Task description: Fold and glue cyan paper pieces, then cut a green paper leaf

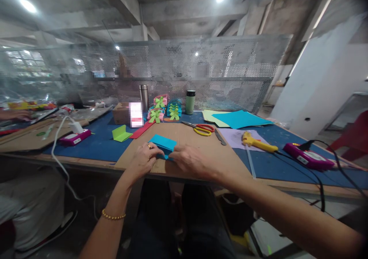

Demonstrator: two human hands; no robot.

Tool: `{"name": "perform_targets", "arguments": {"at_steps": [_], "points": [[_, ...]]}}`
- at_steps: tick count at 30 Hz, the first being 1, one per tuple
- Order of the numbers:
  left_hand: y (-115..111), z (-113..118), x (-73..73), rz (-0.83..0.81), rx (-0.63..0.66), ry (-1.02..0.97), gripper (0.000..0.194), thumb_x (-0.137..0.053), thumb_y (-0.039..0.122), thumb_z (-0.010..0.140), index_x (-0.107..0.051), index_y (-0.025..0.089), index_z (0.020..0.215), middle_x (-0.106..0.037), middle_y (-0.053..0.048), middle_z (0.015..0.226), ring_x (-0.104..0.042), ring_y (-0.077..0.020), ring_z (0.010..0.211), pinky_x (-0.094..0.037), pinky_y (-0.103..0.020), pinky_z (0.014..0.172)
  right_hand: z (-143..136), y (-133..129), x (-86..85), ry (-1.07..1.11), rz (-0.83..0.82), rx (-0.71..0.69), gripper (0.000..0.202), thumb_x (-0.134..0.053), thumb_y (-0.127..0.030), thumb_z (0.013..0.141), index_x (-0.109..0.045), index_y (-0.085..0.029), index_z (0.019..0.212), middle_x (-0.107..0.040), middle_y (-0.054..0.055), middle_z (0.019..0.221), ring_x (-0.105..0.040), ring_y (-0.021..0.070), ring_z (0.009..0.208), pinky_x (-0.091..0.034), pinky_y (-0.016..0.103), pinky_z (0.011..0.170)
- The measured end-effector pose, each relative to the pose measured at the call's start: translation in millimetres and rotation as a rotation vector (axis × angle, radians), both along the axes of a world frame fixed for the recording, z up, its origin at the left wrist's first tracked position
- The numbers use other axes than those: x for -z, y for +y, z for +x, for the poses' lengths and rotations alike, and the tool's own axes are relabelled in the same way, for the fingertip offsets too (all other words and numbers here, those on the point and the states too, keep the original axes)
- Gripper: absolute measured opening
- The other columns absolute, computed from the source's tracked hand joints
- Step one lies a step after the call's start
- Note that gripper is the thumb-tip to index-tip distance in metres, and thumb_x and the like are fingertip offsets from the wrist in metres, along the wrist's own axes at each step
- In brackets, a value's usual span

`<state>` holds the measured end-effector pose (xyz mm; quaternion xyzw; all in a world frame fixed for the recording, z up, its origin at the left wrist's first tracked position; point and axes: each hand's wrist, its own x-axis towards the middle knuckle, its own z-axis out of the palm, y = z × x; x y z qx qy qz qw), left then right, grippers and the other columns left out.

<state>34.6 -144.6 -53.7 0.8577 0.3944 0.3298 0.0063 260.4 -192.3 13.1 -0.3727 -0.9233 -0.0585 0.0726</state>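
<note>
Head view: left hand (pixel 143 158) and right hand (pixel 191 160) pinch folded blue paper (pixel 163 141); probably light, crease-prone; hold by ends.

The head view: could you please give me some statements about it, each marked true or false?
1. Both the left hand and the right hand touch the folded blue card. True.
2. The bracelet is on the right wrist. False: it is on the left.
3. The green flask stands right of the steel flask. True.
4. The glue gun is blue. False: it is yellow.
5. The red strip lies right of the folded blue card. False: it lies left.
</note>
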Motion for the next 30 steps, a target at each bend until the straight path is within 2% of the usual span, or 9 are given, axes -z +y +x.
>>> {"name": "perform_targets", "arguments": {"at_steps": [3, 6, 13, 21, 25, 30], "points": [[0.3, -1.1, -0.6, -0.022, 0.03, -0.037, 0.037, -0.047, 0.005, 0.082, -0.074, 0.025, 0.098, -0.065, -0.004, 0.098, -0.056, -0.0219, 0.095, -0.043, -0.037, 0.088, -2.5, 9.4, 5.0, 0.002, -0.048, -0.024, 0.03, -0.046, -0.015, 0.098, -0.075, -0.014, 0.101, -0.065, 0.01, 0.094, -0.057, 0.0169, 0.081, -0.034, 0.028, 0.068], [-0.1, -2.0, -1.9, -0.061, 0.072, -0.121, 0.035, -0.049, 0.005, 0.079, -0.074, 0.024, 0.095, -0.066, -0.003, 0.096, -0.057, -0.0207, 0.095, -0.044, -0.035, 0.087, -2.4, 12.8, 10.9, 0.044, -0.03, -0.044, 0.03, -0.046, -0.014, 0.097, -0.076, -0.013, 0.103, -0.064, 0.011, 0.096, -0.057, 0.0175, 0.084, -0.038, 0.028, 0.073], [-2.8, -1.5, -2.7, -0.099, 0.095, -0.245, 0.022, -0.052, 0.008, 0.079, -0.071, 0.02, 0.078, -0.069, -0.003, 0.085, -0.059, -0.0204, 0.093, -0.045, -0.035, 0.087, -1.0, 15.7, 20.4, 0.079, -0.013, -0.064, 0.03, -0.047, -0.013, 0.095, -0.076, -0.013, 0.105, -0.062, 0.011, 0.096, -0.055, 0.0176, 0.084, -0.039, 0.029, 0.075], [-1.2, -2.2, -0.5, -0.099, 0.118, -0.277, 0.022, -0.054, 0.008, 0.079, -0.072, 0.021, 0.076, -0.07, -0.003, 0.083, -0.059, -0.0204, 0.092, -0.045, -0.036, 0.087, -4.0, 18.8, 25.6, 0.024, 0.027, -0.044, 0.033, -0.046, -0.016, 0.097, -0.071, -0.019, 0.117, -0.058, 0.008, 0.091, -0.049, 0.0165, 0.075, -0.034, 0.028, 0.067], [-2.0, -2.0, -0.8, -0.097, 0.107, -0.267, 0.024, -0.053, 0.007, 0.078, -0.072, 0.021, 0.076, -0.07, -0.003, 0.082, -0.058, -0.0208, 0.092, -0.045, -0.037, 0.086, -5.3, 20.0, 29.2, 0.029, 0.046, -0.014, 0.031, -0.045, -0.018, 0.098, -0.072, -0.019, 0.113, -0.057, 0.009, 0.094, -0.05, 0.0176, 0.079, -0.035, 0.03, 0.069], [-1.4, -1.7, 0.3, -0.091, 0.101, -0.265, 0.024, -0.053, 0.006, 0.076, -0.073, 0.021, 0.075, -0.07, -0.002, 0.081, -0.058, -0.0207, 0.091, -0.045, -0.036, 0.085, -6.3, 16.1, 29.5, 0.008, 0.076, -0.014, 0.031, -0.043, -0.019, 0.1, -0.07, -0.018, 0.116, -0.057, 0.01, 0.098, -0.051, 0.0197, 0.086, -0.037, 0.032, 0.074]]}}
